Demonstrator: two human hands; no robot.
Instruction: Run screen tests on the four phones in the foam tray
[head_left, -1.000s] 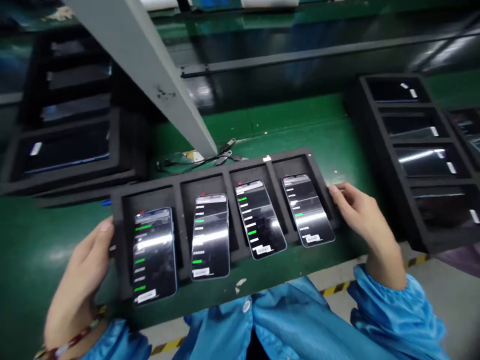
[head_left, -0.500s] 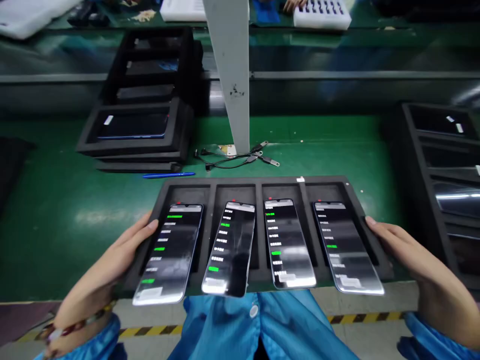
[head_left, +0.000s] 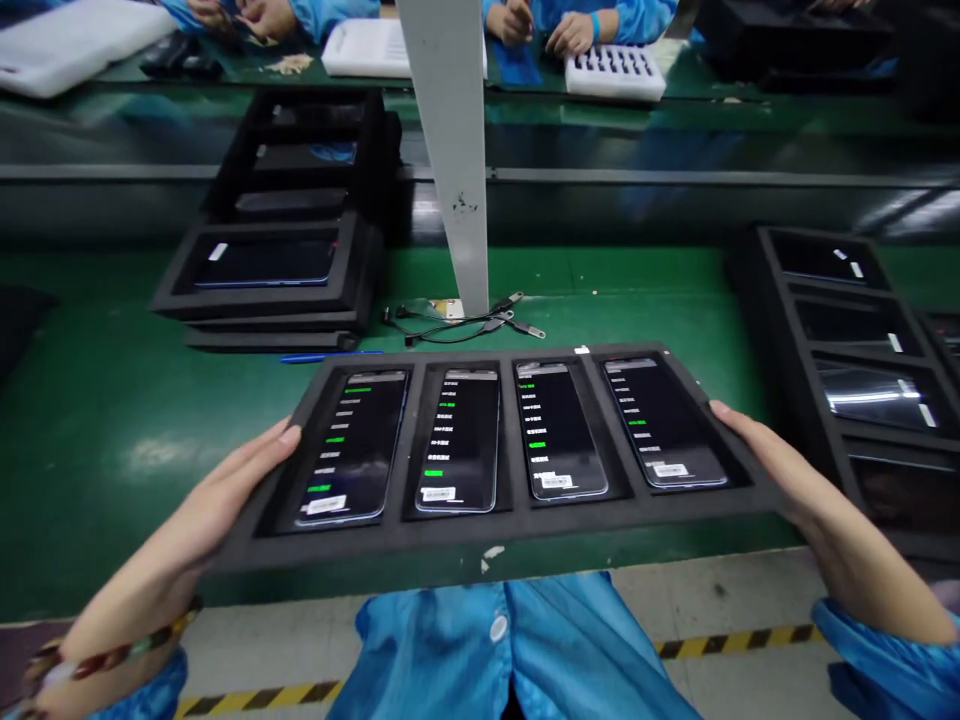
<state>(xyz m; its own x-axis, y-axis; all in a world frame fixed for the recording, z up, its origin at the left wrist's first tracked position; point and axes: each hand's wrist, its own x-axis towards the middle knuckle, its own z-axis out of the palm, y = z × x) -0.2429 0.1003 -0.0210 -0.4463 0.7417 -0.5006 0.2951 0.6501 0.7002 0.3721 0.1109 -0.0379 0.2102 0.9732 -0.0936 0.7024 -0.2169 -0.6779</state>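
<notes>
One broad, flat green worktop (head_left: 645, 290). Over its front edge, resting or raised cannot be told: one oblong black foam tray (head_left: 465, 526), four compartments. Worker's left hand (head_left: 229, 485) pinches one short end; right hand (head_left: 784, 475) grips the opposite end, most fingers hidden. Four slim, blue-edged phones (head_left: 459, 440) with lit black screens, one per compartment, face up. Step in hand, apparently: handling the loaded tray. Next move likely calls for both ends level.
</notes>
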